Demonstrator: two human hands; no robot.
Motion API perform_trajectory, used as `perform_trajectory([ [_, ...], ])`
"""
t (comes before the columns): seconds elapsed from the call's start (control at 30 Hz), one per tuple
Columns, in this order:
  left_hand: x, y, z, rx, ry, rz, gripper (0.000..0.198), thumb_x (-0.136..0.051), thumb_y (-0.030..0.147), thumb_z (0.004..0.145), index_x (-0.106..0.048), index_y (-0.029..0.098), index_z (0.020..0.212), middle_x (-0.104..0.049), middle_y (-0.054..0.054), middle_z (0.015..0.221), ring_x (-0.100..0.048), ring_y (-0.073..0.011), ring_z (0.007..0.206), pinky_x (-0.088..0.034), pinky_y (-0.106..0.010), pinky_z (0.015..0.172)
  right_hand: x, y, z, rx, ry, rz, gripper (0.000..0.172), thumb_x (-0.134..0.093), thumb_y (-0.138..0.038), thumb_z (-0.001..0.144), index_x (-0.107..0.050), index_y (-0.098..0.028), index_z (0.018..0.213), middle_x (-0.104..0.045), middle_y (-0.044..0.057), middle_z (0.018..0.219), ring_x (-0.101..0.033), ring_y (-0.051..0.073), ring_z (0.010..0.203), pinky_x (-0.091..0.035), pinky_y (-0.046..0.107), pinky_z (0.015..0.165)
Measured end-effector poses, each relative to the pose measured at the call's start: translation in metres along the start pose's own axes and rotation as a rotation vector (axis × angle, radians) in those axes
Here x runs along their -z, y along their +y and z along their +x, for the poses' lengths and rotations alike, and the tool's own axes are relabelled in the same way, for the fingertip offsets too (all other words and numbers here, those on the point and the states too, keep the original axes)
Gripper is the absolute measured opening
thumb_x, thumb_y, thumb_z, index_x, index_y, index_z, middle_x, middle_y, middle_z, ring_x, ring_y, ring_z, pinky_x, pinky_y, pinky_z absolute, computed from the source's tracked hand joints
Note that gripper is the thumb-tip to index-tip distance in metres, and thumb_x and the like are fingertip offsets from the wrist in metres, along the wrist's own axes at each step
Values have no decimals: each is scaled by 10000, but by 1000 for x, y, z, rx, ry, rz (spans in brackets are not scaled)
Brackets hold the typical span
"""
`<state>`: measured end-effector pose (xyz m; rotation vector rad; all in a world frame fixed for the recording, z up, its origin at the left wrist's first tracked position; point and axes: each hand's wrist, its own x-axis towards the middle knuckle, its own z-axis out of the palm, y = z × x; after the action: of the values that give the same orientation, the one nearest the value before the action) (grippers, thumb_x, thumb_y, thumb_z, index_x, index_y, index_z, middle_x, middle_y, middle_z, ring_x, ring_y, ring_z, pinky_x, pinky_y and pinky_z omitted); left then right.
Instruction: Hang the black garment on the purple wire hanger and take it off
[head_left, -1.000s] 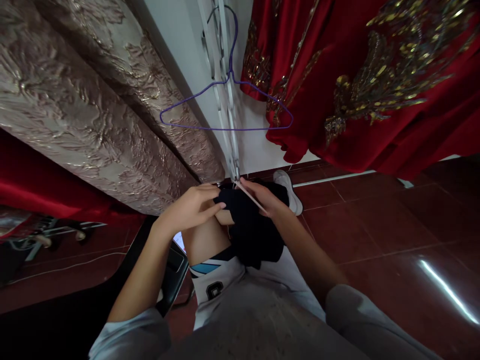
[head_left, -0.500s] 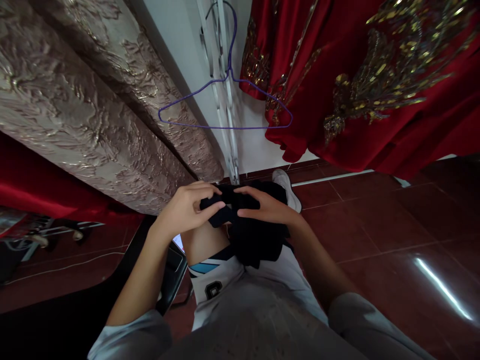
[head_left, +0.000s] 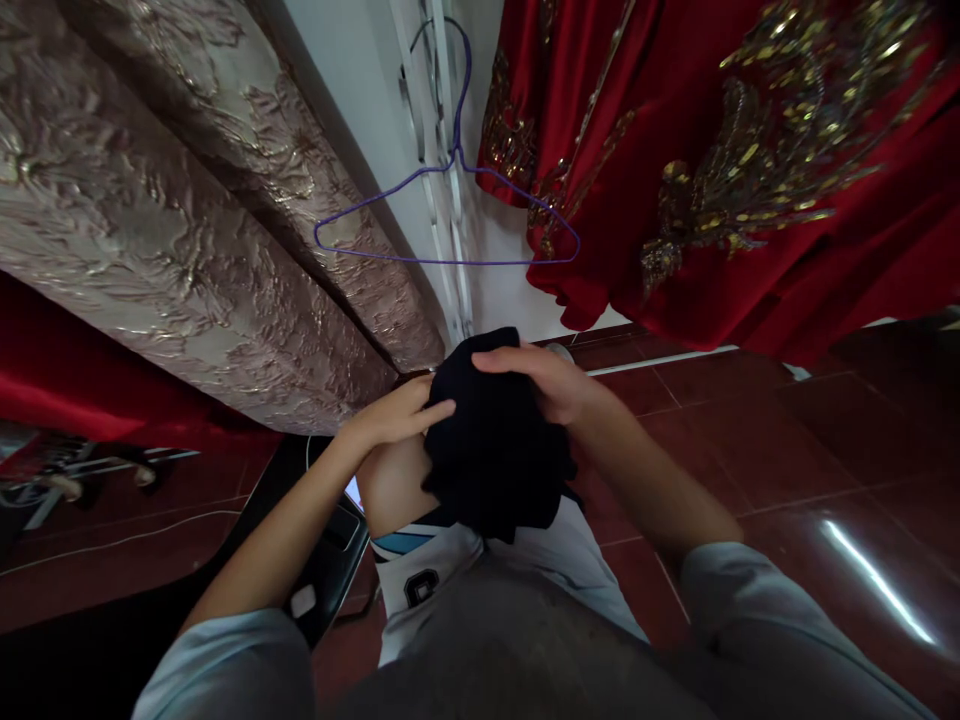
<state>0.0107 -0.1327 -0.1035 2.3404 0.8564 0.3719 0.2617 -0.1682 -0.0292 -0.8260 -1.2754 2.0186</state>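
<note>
A piece of black cloth (head_left: pixel 499 450) is spread above my lap, its lower end lying over the shorts. From its left edge my left hand (head_left: pixel 397 412) holds it, thumb in front and the other fingers partly hidden behind. My right hand (head_left: pixel 546 378) grips the upper right part, with the thumb across the front and the fingertips out of sight behind the fabric. What kind of garment or piece it is, I cannot tell.
A purple wire hanger (head_left: pixel 450 262) hangs on a white rack post ahead. Red sequined garments (head_left: pixel 675 250) hang at the right, textured beige fabric (head_left: pixel 187 230) at the left. Beside my left leg is a black surface (head_left: pixel 255 560) with a white cable. Tiled floor (head_left: pixel 720 450) lies right.
The bunched black cloth has been raised and opened out into a broader, flatter shape. My right hand has moved up with its upper edge; my left hand has shifted slightly along its left side.
</note>
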Motion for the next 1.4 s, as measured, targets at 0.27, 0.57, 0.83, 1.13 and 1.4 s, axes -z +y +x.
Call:
perform_trajectory([
  [0.27,70,-63,-38,250,67,675,501,-481,580,988,-735,148,1012,-718,-164,1131,-605,-386,1178,-460,-559,1035,68,-33,64,844,591,-841,86,-655,-143,758,-602,-207,783,-616,5,821,-611,186,855,-508,326,848],
  [0.57,122,-49,-41,312,351,539,327,-484,423,924,-667,153,888,-703,-158,1245,-639,-307,1183,-482,-496,1092,134,10,137,604,658,-512,88,-644,-308,829,-644,-224,803,-670,33,837,-678,257,971,-570,466,920],
  [0.83,134,13,29,24,767,341,123,-487,254,975,-576,229,1057,-607,23,1400,-500,-170,1365,-379,-436,1212,126,-10,83,520,569,-502,152,-729,-333,794,-676,-191,785,-675,11,726,-642,184,701,-574,368,723],
  [1.13,148,2,67,97,679,430,358,-494,127,811,-629,270,1110,-666,-6,1160,-553,-225,1142,-432,-476,1113,124,-23,12,856,753,-622,386,-751,-236,769,-698,-268,1151,-721,25,1144,-698,220,1047,-564,389,933],
  [1.4,144,2,63,85,721,449,275,-501,190,883,-618,280,1115,-607,-61,1133,-528,-262,1130,-432,-500,1081,128,-38,-22,947,1005,-786,482,-711,-254,786,-680,-248,1266,-684,80,1299,-693,172,878,-574,316,748],
])
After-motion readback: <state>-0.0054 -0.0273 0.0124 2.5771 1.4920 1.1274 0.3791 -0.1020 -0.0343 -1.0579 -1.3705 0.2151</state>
